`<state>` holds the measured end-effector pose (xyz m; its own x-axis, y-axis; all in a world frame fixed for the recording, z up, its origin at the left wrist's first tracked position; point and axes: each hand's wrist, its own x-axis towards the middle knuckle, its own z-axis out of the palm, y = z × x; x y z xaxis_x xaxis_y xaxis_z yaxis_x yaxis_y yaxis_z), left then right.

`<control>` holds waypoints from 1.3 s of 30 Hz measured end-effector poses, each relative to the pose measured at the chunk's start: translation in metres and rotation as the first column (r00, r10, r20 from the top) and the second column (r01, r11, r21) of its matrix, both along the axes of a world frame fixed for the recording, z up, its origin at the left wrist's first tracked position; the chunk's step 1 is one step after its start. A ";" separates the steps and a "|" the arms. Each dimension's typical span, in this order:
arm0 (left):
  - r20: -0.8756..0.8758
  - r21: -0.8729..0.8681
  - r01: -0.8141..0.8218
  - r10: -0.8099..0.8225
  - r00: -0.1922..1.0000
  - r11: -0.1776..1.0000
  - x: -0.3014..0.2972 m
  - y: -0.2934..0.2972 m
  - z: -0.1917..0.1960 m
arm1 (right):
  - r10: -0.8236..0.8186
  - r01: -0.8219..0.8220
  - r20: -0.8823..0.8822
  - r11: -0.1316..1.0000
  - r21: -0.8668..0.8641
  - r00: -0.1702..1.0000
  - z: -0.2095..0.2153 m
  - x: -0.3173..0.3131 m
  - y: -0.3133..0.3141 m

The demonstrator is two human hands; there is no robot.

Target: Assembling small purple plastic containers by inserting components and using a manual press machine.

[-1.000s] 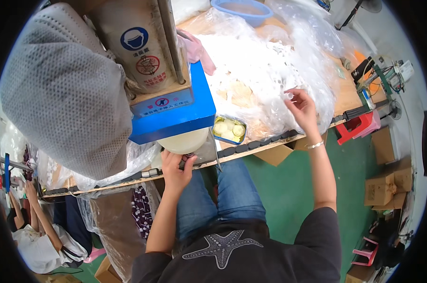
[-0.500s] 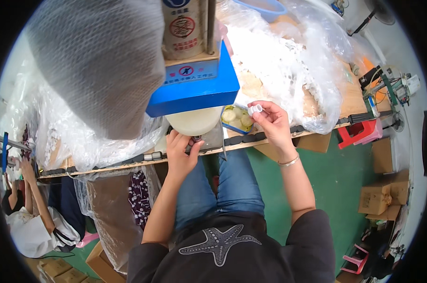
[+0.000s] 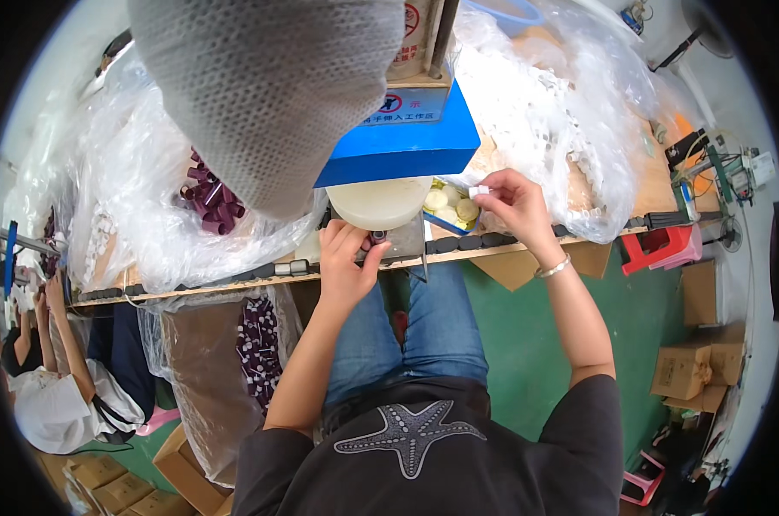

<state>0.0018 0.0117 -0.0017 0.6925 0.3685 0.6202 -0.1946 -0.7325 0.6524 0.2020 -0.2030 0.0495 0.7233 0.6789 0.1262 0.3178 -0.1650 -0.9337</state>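
My left hand (image 3: 348,262) is closed at the front edge of a press (image 3: 398,155), just below its off-white round pad (image 3: 379,204). Between its thumb and fingers is a small dark purple tube (image 3: 377,236), its open end facing up. On the other side, my right hand (image 3: 520,211) pinches a small white plastic cap (image 3: 478,192) between thumb and fingertips. The cap is over a blue-rimmed tray (image 3: 445,226) of pale yellow round pieces (image 3: 467,209), beside the press.
Dark purple tubes (image 3: 213,202) lie in clear plastic at left. Many white parts (image 3: 527,112) lie in a plastic bag at right. Grey-white cloth (image 3: 269,95) hangs before the press. At far left another person's arms (image 3: 71,335) show. Cartons (image 3: 686,365) stand on the floor.
My view has shifted, so the press sits further right and the purple tubes at left have come into sight. The white cap in my right hand has turned. Both hands keep their hold.
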 end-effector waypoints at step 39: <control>-0.059 0.015 0.005 -0.004 0.998 1.000 -0.004 0.002 -0.003 | 0.111 -0.094 -0.050 0.962 0.257 0.993 -0.021 -0.102 0.070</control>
